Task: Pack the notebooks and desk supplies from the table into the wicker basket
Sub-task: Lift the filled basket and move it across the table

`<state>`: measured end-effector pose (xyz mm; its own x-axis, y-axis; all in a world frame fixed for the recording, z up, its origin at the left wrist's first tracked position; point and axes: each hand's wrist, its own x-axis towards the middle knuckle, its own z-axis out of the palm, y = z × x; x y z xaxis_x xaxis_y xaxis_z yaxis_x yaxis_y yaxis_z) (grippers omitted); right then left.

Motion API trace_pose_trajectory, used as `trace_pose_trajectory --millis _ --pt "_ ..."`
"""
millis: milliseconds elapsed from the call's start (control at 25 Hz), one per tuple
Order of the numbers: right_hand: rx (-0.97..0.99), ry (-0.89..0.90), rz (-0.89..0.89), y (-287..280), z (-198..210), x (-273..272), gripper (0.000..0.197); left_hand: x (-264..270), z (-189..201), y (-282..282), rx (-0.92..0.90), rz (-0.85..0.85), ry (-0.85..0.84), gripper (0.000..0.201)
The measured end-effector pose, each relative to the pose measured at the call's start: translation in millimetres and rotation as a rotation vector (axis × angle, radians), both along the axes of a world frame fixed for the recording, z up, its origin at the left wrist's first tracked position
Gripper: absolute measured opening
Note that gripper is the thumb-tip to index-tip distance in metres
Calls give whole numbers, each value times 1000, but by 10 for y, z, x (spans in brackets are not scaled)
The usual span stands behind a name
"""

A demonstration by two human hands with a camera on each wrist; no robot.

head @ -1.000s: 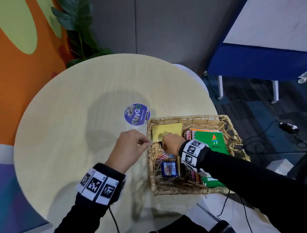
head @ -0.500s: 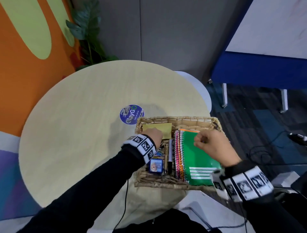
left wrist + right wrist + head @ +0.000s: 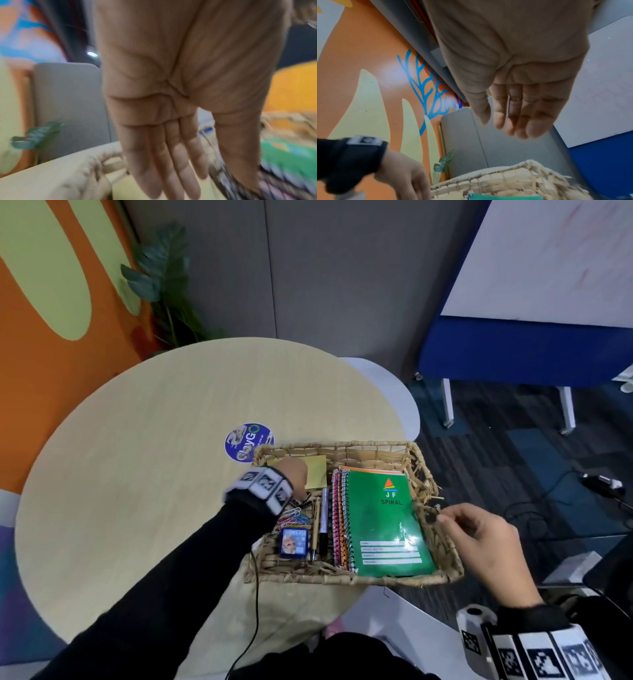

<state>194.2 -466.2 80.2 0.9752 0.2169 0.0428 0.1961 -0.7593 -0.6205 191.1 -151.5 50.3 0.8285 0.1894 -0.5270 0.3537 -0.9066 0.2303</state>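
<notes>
Under left grip (image 3: 293,474), yellow sticky pad (image 3: 317,474)

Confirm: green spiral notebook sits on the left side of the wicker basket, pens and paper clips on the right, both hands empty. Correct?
Sides are swapped. In the head view the green spiral notebook lies on the right side of the wicker basket, and the pens and paper clips are on the left. Both hands are empty: left hand, right hand.
</notes>
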Motion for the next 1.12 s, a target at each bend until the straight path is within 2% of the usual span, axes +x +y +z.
trace_pose_trajectory --millis 80,160,200,280,360,400,440,560,680,800,920,1120 --pt "-43 -17 -51 -141 -103 52 20 -243 254 84 -102 178 -278 34" --pt "-153 129 -69 -269 -284 82 43 -534 256 184 -165 362 -557 39" --pt "-180 233 -69 -304 -383 78 50 -705 205 217 -147 460 -615 42" --pt "-156 415 -83 -305 -542 39 51 -1004 52 223 -117 597 -536 55" --pt "-140 512 -72 -256 -649 -11 47 -1202 -103 121 -176 618 -287 65" --pt "-135 532 -73 -232 -673 -25 47 -1253 -158 47 -224 615 -191 63" --pt "-125 542 -78 -211 -680 -33 45 -1286 -215 -18 -269 629 -165 56" --pt "-81 551 -79 -198 -665 -42 31 -1278 -283 -113 -326 756 -300 37" --pt "-44 548 -53 -218 -646 -44 21 -1277 -256 -135 -346 807 -397 34" --pt "-29 537 -8 -162 -576 -18 21 -1341 -165 -96 -343 816 -460 34" --pt "-9 518 62 59 -396 107 23 -1492 -39 15 -322 898 -529 35" --pt "67 491 231 855 -58 424 35 -1817 234 348 -266 1066 -691 38"
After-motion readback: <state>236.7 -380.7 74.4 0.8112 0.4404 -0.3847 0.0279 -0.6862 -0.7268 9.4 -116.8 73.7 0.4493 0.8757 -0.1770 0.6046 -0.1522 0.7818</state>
